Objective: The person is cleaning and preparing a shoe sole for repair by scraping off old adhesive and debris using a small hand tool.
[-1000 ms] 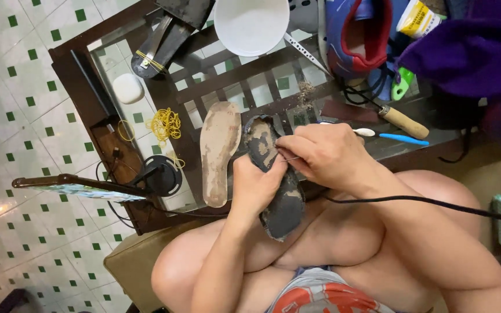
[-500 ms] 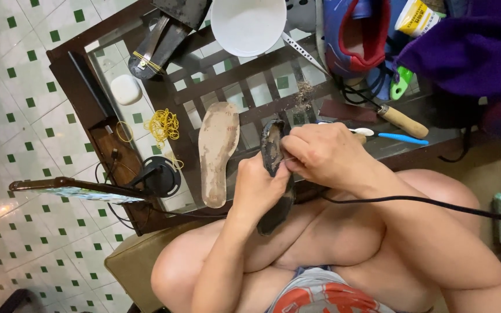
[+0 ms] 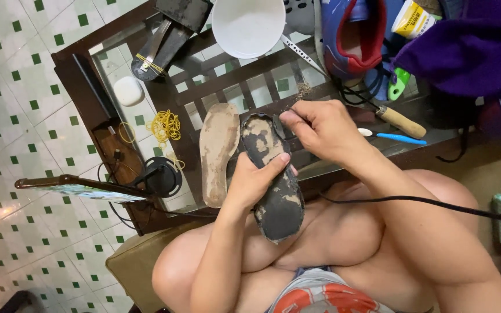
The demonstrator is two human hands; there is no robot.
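Note:
My left hand (image 3: 257,181) grips a worn black insole (image 3: 275,179) by its middle, its patchy tan-and-black face turned up toward me. My right hand (image 3: 322,128) sits at the insole's upper right edge, fingers pinched on a thin dark tool or strip that I cannot make out clearly. A second, tan insole (image 3: 217,152) lies flat on the glass-topped table (image 3: 244,87) just left of the held one.
On the table stand a white bowl (image 3: 247,24), a blue-and-red shoe (image 3: 352,36), a wooden-handled tool (image 3: 400,122), a blue-handled pick (image 3: 398,138), yellow rubber bands (image 3: 165,125) and a white round puck (image 3: 129,90). A black cable (image 3: 436,203) crosses my right arm. Green-and-white floor tiles lie to the left.
The black insole turned from edge-on to face-up in my left hand and rose a little. My right hand shifted up to its top right edge.

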